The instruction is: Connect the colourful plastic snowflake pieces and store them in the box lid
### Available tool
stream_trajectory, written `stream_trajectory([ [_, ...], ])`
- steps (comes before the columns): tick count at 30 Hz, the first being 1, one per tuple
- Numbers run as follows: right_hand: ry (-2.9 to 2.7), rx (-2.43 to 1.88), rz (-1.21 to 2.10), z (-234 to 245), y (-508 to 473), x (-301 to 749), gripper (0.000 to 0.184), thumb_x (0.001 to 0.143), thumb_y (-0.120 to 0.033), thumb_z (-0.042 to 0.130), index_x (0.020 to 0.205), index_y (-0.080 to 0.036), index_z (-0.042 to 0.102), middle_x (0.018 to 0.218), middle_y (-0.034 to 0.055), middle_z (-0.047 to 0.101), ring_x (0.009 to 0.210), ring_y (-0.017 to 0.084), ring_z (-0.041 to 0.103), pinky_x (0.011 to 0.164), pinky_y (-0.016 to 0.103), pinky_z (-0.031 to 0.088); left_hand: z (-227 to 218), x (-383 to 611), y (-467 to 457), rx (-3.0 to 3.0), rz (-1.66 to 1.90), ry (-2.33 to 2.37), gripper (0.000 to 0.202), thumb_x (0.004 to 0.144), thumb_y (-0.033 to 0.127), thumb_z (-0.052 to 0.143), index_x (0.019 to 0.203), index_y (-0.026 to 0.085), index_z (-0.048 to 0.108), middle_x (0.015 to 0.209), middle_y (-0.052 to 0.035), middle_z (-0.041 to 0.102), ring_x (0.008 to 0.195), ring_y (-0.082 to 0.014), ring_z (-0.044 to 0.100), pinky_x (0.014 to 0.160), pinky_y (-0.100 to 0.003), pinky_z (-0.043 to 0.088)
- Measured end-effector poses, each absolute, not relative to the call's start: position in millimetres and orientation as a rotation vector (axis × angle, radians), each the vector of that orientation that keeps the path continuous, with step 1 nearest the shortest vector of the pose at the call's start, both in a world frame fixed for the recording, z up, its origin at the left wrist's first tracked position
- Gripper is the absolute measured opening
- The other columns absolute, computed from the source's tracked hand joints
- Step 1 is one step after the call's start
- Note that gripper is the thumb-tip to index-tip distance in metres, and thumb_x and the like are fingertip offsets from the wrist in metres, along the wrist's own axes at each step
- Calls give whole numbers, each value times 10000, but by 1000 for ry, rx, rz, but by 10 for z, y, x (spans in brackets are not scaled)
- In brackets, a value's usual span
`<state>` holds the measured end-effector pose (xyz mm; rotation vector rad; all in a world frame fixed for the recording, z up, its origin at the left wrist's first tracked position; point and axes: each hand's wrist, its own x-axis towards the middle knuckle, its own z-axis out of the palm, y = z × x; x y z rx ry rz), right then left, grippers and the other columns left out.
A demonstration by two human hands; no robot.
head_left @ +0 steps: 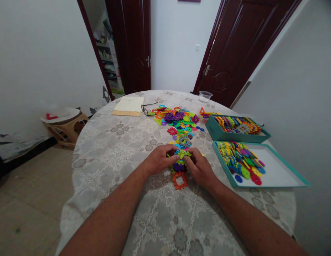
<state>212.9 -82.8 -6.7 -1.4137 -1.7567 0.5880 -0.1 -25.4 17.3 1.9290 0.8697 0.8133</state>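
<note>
Both my hands meet over the middle of the table, closed around a yellow-green gear piece point(183, 154) from either side. My left hand point(163, 159) grips its left edge, and my right hand point(199, 166) has its thumb and fingers on the right edge. Blue shows just behind the piece; whether it is joined on, I cannot tell. Directly beneath lies a purple gear piece point(179, 167), partly covered by my fingers. Nearer to me is an orange square-holed gear piece point(179, 180). Beyond my hands, several loose pieces lead to a red gear piece point(172, 131).
A heap of colourful gear pieces point(178, 116) lies farther back. Eyeglasses point(146, 110) rest beside a notepad point(129, 105). At right stand a teal box point(229, 135) and its white-bottomed lid point(281, 167), both holding pieces. A clear bowl point(205, 96) sits at the far edge.
</note>
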Motion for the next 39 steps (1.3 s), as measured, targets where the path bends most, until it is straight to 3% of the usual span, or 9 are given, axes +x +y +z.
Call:
stream_trajectory([
  [7, -1718, -1393, 682, -95, -814, 2127, 278, 1003, -437, 557, 1184, -228, 595, 822, -13, 666, 696, 172, 603, 637, 276, 458, 178, -1, -258, 1945, 846, 861, 286, 876, 303, 649, 1097, 192, 792, 1014, -36, 774, 883, -188, 681, 797, -278, 561],
  [10, -1830, -1365, 599, -17, -890, 2154, 340, 993, -413, 583, 1268, -213, 575, 886, 22, 690, 736, 181, 625, 691, 295, 496, 135, -26, -192, 1829, 889, 937, 289, 872, 294, 637, 1102, 188, 776, 989, -37, 769, 860, -185, 689, 778, -283, 591],
  [14, -2278, -1278, 454, 119, -1045, 2209, 439, 913, -421, 708, 1298, -228, 618, 1196, 112, 685, 1008, 252, 655, 867, 372, 528, 68, -71, -77, 1399, 1064, 1056, 235, 816, 285, 677, 1015, 176, 736, 910, -32, 732, 780, -171, 687, 668, -284, 634],
  [17, -2536, -1284, 470, 189, -1134, 2214, 574, 866, -450, 766, 1395, -289, 612, 1396, 110, 608, 1149, 293, 632, 931, 397, 522, 53, -91, -35, 1052, 1138, 1036, 207, 760, 203, 682, 963, 168, 701, 965, -59, 736, 811, -175, 712, 643, -274, 653],
  [25, -2505, -1271, 595, 192, -1098, 2266, 457, 902, -381, 715, 1338, -263, 647, 1289, 95, 630, 1057, 244, 633, 903, 365, 522, 79, -70, -81, 812, 1053, 929, 242, 746, 115, 713, 982, 144, 669, 1010, -99, 753, 837, -180, 753, 629, -238, 660],
  [29, -2348, -1142, 732, 208, -1058, 2391, 390, 904, -370, 716, 1268, -249, 650, 1106, 52, 658, 877, 188, 607, 799, 319, 509, 103, -57, -114, 781, 1015, 895, 234, 766, 101, 711, 989, 149, 661, 1006, -93, 747, 828, -164, 751, 618, -219, 651],
  [32, -2187, -1129, 779, 182, -1026, 2450, 380, 905, -351, 706, 1260, -241, 627, 1100, 51, 637, 800, 163, 577, 723, 301, 493, 106, -36, -137, 793, 983, 888, 231, 791, 101, 697, 1009, 154, 646, 1022, -96, 749, 847, -177, 758, 635, -243, 661],
  [39, -1855, -1271, 543, -24, -936, 2343, 390, 905, -308, 715, 1269, -288, 573, 1067, 32, 592, 753, 157, 553, 692, 322, 500, 151, 77, -277, 854, 812, 829, 365, 796, 129, 729, 1145, 163, 627, 1064, -120, 755, 833, -195, 761, 656, -279, 655],
])
